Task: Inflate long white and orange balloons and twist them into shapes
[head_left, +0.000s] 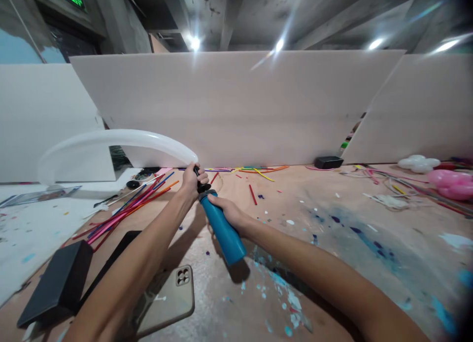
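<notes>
Spreading beneath both arms, a tabletop (288, 194) spattered with blue and purple paint takes up the lower part of the view. Behind it stands a wide, pale panel (236, 105), its lower edge along the back of the table. A white sheet (40, 243) covers the table's left side. Next in size comes a long, white, inflated balloon (140, 139), arching leftward from the left hand (192, 180) and curving down toward the sheet. A blue pump (223, 228) is held tilted above the middle of the table, its broad end toward the wearer and its black top pointing away. The left hand is closed around that black top, right where the balloon ends; its fingers hide the join, so I cannot tell how the two meet. The right hand (227, 211) is wrapped around the blue barrel, just beside the left.

A bundle of thin, colored strips (125, 211) lies left of the left forearm. At the far right sits a puffy pink balloon (451, 184). A dark box (59, 280) rests at lower left, and a phone (170, 300) lies partly behind the left forearm. Smaller are a black block (328, 162) against the panel and a short red strip (253, 194) beyond the right hand.
</notes>
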`<state>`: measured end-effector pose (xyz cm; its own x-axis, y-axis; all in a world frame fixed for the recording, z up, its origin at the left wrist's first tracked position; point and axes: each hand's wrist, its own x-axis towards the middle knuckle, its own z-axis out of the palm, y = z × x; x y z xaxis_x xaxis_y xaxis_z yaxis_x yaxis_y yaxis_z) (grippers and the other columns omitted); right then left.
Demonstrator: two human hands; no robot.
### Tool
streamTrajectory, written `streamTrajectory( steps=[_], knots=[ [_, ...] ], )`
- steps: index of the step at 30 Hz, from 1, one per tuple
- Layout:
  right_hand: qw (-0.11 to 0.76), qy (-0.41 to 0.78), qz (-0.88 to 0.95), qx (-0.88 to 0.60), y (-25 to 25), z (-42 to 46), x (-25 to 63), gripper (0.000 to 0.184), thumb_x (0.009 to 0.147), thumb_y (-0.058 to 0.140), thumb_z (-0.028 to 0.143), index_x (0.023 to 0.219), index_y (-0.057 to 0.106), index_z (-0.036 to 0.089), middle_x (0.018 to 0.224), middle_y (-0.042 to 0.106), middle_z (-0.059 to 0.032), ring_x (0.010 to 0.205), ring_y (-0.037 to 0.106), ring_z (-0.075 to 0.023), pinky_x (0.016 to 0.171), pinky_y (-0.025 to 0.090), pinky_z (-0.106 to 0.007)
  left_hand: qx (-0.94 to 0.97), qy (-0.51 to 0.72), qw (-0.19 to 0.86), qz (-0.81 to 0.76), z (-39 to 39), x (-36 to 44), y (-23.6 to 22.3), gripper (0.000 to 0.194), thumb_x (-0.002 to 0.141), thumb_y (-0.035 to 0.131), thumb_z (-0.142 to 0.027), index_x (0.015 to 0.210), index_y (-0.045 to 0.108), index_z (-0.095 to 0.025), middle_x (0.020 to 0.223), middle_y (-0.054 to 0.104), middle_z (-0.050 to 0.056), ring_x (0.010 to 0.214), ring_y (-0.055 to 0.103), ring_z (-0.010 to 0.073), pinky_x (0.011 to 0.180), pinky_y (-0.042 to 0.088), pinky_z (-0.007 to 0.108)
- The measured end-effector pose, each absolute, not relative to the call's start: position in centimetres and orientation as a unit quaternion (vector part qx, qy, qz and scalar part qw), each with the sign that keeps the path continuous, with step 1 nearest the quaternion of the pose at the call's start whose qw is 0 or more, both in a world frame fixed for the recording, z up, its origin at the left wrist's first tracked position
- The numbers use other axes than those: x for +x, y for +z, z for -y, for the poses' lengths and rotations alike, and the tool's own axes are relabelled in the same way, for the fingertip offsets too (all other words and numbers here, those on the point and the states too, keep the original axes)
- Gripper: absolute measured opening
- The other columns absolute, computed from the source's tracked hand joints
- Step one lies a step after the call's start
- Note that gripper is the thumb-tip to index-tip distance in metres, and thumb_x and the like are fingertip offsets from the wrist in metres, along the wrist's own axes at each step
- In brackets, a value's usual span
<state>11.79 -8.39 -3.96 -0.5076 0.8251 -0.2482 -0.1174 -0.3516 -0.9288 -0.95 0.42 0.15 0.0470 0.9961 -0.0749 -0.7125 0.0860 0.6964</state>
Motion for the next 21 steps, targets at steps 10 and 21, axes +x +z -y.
streamTrajectory(
  steps=[10, 21],
  knots=[
    [0.391, 0.598, 0.590, -0.376, -5.0, 7.0, 12.7, 0.041, 0.086, 0.058, 0.044, 0.121, 0.043, 0.029, 0.076, 0.058, 0.0043, 0.048, 0.057, -0.0124, 0.047, 0.051, -0.029, 0.279, 0.634, 0.640, -0.332, -0.6, -0.4, -1.5, 0.017, 0.090, 0.039, -0.024, 0.074, 0.043, -0.019, 0.062, 0.057, -0.001, 0.044, 0.053, 0.0110, 0.047, 0.048, 0.023],
    [0.322, 0.392, 0.756, -0.415, -4.7, 11.0, 14.9, 0.046, 0.090, 0.053, 0.042, 0.131, 0.045, 0.023, 0.116, 0.063, -0.0082, 0.104, 0.059, -0.0223, 0.090, 0.045, -0.036, 0.382, 0.660, 0.515, -0.392, -3.6, -2.5, -1.0, 0.023, 0.082, 0.043, -0.020, 0.060, 0.040, -0.019, 0.051, 0.055, -0.001, 0.047, 0.055, 0.0105, 0.061, 0.052, 0.024]
  ],
)
